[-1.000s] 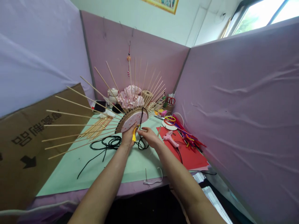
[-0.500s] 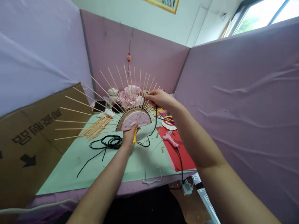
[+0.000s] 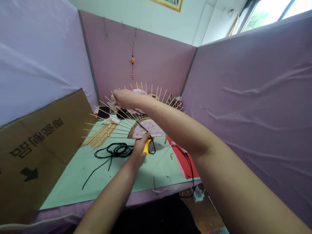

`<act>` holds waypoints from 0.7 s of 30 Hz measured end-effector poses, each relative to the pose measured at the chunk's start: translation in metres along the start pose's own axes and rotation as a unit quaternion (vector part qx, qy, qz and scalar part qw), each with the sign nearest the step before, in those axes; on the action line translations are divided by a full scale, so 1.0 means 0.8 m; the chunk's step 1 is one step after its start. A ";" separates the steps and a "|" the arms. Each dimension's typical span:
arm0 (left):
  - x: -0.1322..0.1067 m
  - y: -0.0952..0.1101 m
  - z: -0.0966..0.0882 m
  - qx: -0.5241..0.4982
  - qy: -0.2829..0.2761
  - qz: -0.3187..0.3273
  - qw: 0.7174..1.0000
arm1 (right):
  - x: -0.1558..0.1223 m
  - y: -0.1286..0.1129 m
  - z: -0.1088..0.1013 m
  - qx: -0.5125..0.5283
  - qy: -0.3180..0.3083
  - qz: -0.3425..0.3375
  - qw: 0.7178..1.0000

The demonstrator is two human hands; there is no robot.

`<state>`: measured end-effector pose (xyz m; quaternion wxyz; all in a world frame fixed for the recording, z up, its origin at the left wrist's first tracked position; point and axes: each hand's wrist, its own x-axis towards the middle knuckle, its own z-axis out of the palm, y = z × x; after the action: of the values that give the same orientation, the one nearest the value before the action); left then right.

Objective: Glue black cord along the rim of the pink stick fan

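1. Fan (image 3: 143,130): above table (image 3: 143,183), partly behind right arm (image 3: 185,130).
2. Left hand (image 3: 140,146): clasping fan's lower edge.
3. Right hand (image 3: 122,98): raised; its hold cannot be told.
4. Black cord (image 3: 140,124): across fan, upper end indistinct.

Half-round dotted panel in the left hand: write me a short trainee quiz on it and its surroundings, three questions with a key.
1. True or false: the right forearm hides part of the half-round dotted panel.
2. What is right beside the left hand? A) red-handled scissors B) yellow tassel C) pink glue gun
3. Fill in: the coiled ____ cord lies on the pale green table cover.

Key: 1 true; 2 B; 3 black.
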<state>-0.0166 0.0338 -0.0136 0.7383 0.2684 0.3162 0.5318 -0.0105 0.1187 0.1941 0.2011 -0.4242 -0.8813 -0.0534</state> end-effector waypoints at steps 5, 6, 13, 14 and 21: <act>-0.001 0.001 0.000 -0.020 -0.011 -0.018 1.000 | -0.066 0.035 -0.028 0.015 0.072 0.084 0.994; -0.001 0.001 0.000 -0.024 -0.003 -0.024 0.999 | -0.086 0.048 -0.027 0.031 0.086 0.108 0.990; -0.003 -0.005 0.003 -0.032 -0.014 -0.031 0.999 | -0.202 0.092 0.013 0.085 0.115 0.181 0.973; -0.004 -0.006 0.003 -0.028 -0.015 -0.029 0.999 | -0.210 0.090 0.018 0.088 0.125 0.184 0.971; -0.008 -0.006 0.005 -0.031 -0.012 -0.032 0.999 | -0.229 0.073 0.032 0.041 0.142 0.217 0.965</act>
<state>-0.0122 0.0262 -0.0130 0.7666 0.2414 0.2993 0.5143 0.1292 0.0297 0.0932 0.3485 -0.5850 -0.7317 -0.0322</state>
